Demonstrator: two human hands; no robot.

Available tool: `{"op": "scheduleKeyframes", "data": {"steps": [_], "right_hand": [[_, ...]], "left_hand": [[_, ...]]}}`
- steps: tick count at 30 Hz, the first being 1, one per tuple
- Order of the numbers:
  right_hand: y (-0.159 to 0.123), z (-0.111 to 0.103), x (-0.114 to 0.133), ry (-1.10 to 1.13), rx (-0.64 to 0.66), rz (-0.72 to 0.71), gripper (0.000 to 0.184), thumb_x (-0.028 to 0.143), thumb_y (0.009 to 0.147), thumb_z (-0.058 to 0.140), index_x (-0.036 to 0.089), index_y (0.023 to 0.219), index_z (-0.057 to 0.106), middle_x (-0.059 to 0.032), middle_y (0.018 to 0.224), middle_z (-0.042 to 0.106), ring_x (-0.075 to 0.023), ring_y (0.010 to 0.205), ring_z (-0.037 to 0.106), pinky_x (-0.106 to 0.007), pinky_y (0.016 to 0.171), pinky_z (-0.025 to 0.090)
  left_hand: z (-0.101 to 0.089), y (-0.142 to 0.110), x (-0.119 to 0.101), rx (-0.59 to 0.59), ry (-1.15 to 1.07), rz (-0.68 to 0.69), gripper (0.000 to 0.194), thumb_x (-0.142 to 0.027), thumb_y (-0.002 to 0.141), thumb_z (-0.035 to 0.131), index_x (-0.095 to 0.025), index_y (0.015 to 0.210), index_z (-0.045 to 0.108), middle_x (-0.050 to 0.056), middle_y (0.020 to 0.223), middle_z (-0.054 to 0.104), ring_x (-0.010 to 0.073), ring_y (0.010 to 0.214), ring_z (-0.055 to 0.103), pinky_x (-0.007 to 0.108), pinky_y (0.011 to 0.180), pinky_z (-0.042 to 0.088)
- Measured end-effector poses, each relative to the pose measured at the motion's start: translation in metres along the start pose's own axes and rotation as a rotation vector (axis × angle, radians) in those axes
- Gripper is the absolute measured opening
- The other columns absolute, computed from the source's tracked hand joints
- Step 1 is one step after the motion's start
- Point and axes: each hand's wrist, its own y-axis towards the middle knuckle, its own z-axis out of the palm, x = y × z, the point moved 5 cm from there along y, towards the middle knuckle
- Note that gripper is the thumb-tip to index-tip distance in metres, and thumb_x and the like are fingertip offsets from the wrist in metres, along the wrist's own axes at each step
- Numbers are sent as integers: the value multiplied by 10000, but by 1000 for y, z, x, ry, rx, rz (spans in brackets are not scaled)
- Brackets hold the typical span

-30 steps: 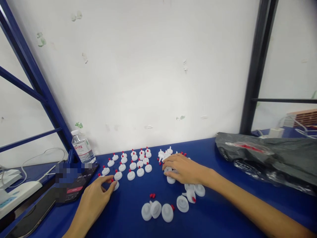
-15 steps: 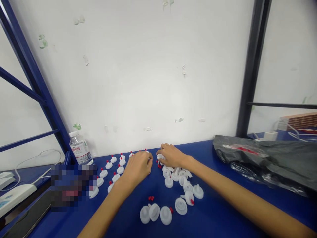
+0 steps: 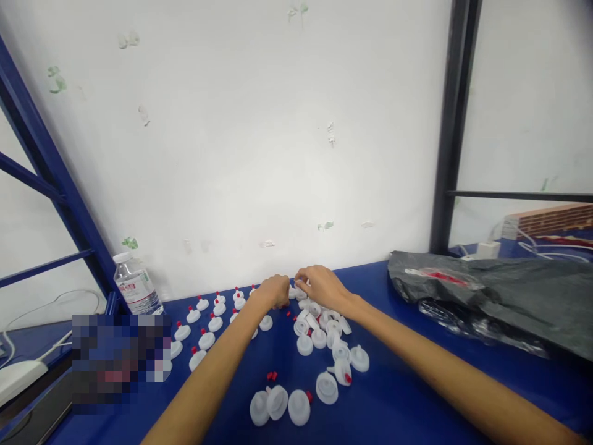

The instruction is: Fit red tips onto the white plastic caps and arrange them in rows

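Where white pieces [image 3: 319, 338] cluster — left hand [image 3: 275, 291] is near right hand [image 3: 320, 288].

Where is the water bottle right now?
In the head view, the water bottle stands at the left, near the wall, between the blue post and the red-tipped white caps.

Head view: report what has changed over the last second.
The left hand let go of a red-tipped white piece and moved right and forward, close to the right hand, which shifted toward the wall. What either now holds is unclear. The bottle and grey bag stayed put.
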Motion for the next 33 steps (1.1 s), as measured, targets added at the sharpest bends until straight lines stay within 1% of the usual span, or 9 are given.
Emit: {"op": "scheduleKeyframes", "data": {"steps": [6,15,19,21,23,26,28,30,33], "right_hand": [[-16,-18,-9,108,-135,40,251,303,993,511,223,1163,677,-42,971,747,-193,909,682,-286,800,440],[-32,-13,-18,246,-169,53,367,184,958,553,162,1320,607,-83,1000,715,-213,939,663,-330,862,466],[-31,-8,-21,362,-112,78,375,171,924,583,165,1297,627,-85,991,726,-206,898,682,-314,815,488],[-30,-6,-21,461,-90,89,345,200,922,588,190,1263,644,-66,974,730,-188,843,695,-289,753,495],[-30,-6,-21,523,-93,97,303,250,920,601,215,1215,660,-48,966,723,-173,791,698,-270,695,492],[-32,-6,-20,578,-118,133,265,338,881,669,224,1119,674,-47,1033,718,-172,798,702,-258,659,492],[-33,-7,-17,633,-128,158,264,381,854,703,218,1059,669,-45,1057,728,-175,813,708,-254,655,497],[-35,-8,-12,691,-121,151,255,407,855,702,219,1020,658,-34,1046,740,-167,798,710,-248,645,496],[-37,-9,-2,723,-90,119,260,432,853,704,222,998,655,-18,1017,747,-154,760,709,-238,612,486]], "left_hand": [[1,-10,-1,-100,59,-33,366,-363,945,618,-174,1256,590,98,1256,615,229,1067,633,437,891,556],[5,-24,-1,-269,93,3,275,-325,931,639,-158,1150,642,82,1156,663,214,1016,656,412,872,555],[-6,-29,-2,-424,36,16,174,-121,817,649,-151,972,720,143,1071,713,287,997,686,394,848,523],[-13,-38,0,-530,-13,13,206,-110,810,593,-161,949,736,153,1066,724,311,1011,686,394,844,508],[-19,-52,4,-639,-60,10,253,-160,867,523,-184,1003,735,129,1105,729,293,1036,680,379,859,499],[-20,-73,13,-737,-302,52,310,-314,948,466,-207,1112,707,76,989,761,214,841,712,309,759,515],[-15,-80,21,-716,-621,112,352,-429,926,526,-189,1107,710,44,740,743,182,609,671,273,590,487],[-9,-81,27,-657,-899,165,392,-483,855,633,-160,1057,728,29,605,696,171,511,622,247,475,416],[-3,-80,31,-602,-1068,213,422,-489,785,717,-134,1012,741,66,711,737,165,551,643,217,431,359]]}}
